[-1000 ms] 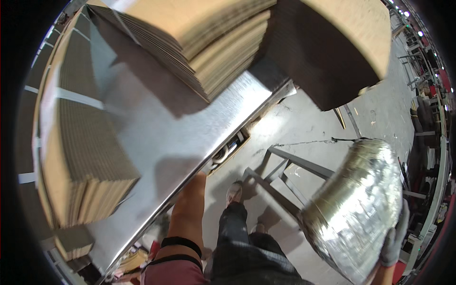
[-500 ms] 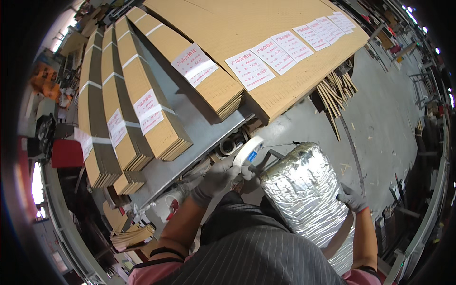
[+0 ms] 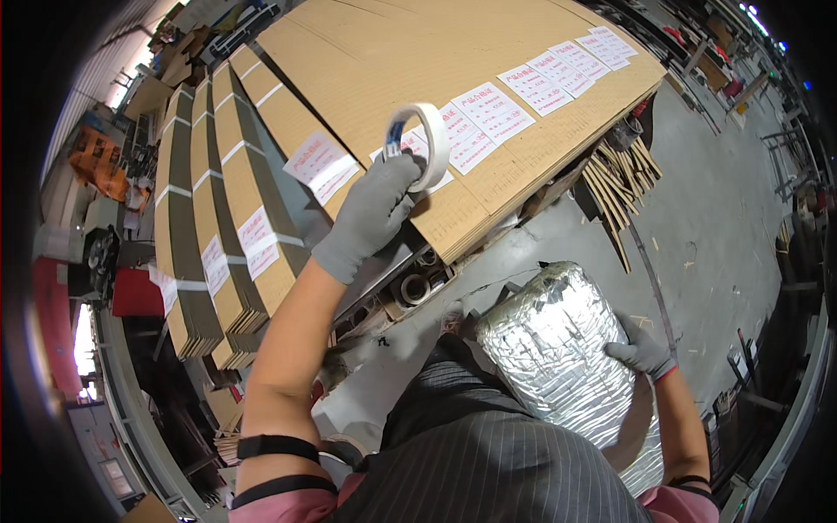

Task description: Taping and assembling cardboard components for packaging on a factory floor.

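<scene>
Tape (image 3: pixel 436 146), a narrow white roll with blue inside its ring, is grasped by its lower left side in the left hand (image 3: pixel 370 209), gloved in grey; it is held on edge over the near part of the cardboard stack (image 3: pixel 418 61), and whether the labels (image 3: pixel 490 113) behind it are touched cannot be told; the foil bundle (image 3: pixel 558 331), silver, crinkled and rounded at its far end, is touched along its right edge by the right hand (image 3: pixel 641 353), but how firmly it is clasped cannot be told. Strapped packs (image 3: pixel 248 174) are ranged at the left, with strips of table (image 3: pixel 307 213) seen between; the bundle is parted from the table's edge by a gap; more floor (image 3: pixel 706 218) is seen to its right, crossed by a dark strip.
</scene>
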Available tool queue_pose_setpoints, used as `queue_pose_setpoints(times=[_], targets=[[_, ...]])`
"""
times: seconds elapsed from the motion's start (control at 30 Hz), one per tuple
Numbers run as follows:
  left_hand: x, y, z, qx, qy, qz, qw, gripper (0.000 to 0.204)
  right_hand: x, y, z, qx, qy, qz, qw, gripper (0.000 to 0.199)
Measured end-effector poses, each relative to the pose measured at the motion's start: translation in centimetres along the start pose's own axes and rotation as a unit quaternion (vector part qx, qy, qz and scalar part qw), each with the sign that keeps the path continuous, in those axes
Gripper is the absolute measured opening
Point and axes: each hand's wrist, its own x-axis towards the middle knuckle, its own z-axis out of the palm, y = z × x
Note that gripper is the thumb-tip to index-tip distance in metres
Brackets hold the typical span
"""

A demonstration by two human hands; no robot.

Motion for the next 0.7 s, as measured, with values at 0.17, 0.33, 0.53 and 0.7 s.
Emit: queue_pose_setpoints(times=[0.17,0.33,0.53,0.7], targets=[[0.0,-0.4,1.3,-0.01,-0.074,-0.042,0.996,0.026,5.6,-10.1,9.8,0.239,0.112,-0.211,0.941,0.072],[0.9,0.1,1.8,-0.011,-0.083,-0.055,0.995,0.027,16.1,-10.1,15.9,0.455,-0.019,-0.155,0.877,0.067],[0.4,0.1,1.4,-0.001,-0.06,-0.038,0.997,0.032,17.5,-14.9,18.9,0.634,0.013,-0.14,0.76,0.051],[-0.5,2.9,2.6,-0.046,-0.057,-0.03,0.997,0.026,14.2,-11.8,17.5,0.594,-0.016,-0.128,0.794,0.051]])
